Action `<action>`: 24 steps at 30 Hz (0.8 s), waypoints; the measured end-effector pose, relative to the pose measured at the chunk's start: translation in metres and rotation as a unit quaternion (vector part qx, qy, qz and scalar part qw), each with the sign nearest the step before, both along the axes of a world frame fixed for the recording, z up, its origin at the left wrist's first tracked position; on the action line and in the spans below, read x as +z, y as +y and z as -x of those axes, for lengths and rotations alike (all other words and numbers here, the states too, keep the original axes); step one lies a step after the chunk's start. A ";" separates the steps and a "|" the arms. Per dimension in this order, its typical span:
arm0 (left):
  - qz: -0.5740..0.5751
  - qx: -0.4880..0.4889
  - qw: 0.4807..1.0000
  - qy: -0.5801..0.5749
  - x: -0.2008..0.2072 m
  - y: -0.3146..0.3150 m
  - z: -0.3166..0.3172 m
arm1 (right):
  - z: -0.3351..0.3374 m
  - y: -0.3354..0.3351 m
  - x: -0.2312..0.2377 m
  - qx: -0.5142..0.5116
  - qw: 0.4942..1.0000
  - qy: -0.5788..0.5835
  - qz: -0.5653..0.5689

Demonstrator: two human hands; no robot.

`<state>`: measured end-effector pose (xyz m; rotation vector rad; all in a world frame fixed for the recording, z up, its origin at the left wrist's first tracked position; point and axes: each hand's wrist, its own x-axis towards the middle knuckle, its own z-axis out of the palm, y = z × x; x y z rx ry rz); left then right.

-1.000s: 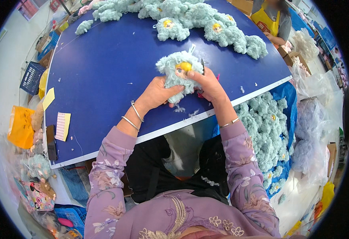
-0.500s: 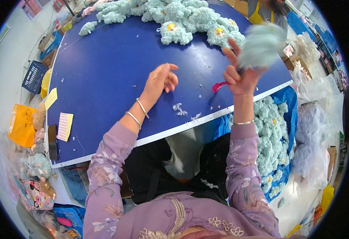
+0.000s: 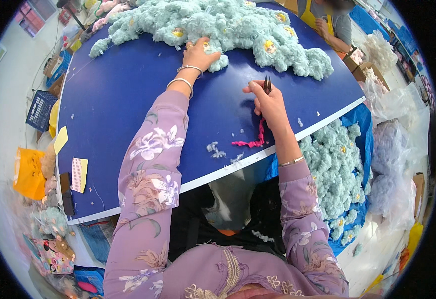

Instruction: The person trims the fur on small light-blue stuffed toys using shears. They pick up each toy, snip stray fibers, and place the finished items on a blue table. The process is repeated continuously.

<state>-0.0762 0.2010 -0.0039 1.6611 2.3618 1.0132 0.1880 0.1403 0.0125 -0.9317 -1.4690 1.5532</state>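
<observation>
Evidently, the left hand (image 3: 201, 56) was stretched out to the near edge of a heap of fluffy, pale blue-green plush toys (image 3: 148, 21) at the far side of the broad blue tabletop with a white edge (image 3: 123, 104). Its fingers were partly spread and curved palm-down over one shaggy, pale blue-green plush toy with a yellow-topped face (image 3: 220, 63), which lay against the heap; whether they had closed firmly on it could not be told, since the hand covered much of it.

The right hand (image 3: 270, 103) was raised above the table, well apart from the heap, its fingers curled around a slim, dark, two-pointed metal hand tool (image 3: 267, 84) with the tips upward, while the thumb and forefinger stood loosely forward. Beneath it, a twisted bright pink cord (image 3: 250, 144) trailed onto the tabletop, near some loose pale fluff scraps (image 3: 215, 149).

The toy looked light, soft and easily squeezed, more likely to snag on its neighbours' curly pile than to slip. Its thick middle seemed the best place to take hold, with thumb and fingers on opposite sides and pressed through the fluff to the body; pinching only the strands could have pulled them loose. The smooth face patch probably deserved care around the points.
</observation>
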 end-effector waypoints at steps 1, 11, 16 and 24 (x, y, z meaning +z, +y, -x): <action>-0.004 -0.033 0.999 0.001 0.000 -0.003 -0.004 | -0.001 0.002 -0.003 -0.002 1.000 -0.001 0.012; -0.112 -0.098 0.948 -0.281 -0.001 -0.110 -0.061 | 0.004 -0.011 0.013 0.130 0.982 -0.138 -0.010; -0.133 -0.170 0.817 -0.535 0.018 -0.150 -0.080 | 0.009 -0.033 0.010 0.182 0.983 0.020 0.010; -0.131 -0.197 0.788 -0.568 0.014 -0.173 -0.076 | 0.007 -0.042 0.011 0.222 0.974 -0.042 -0.004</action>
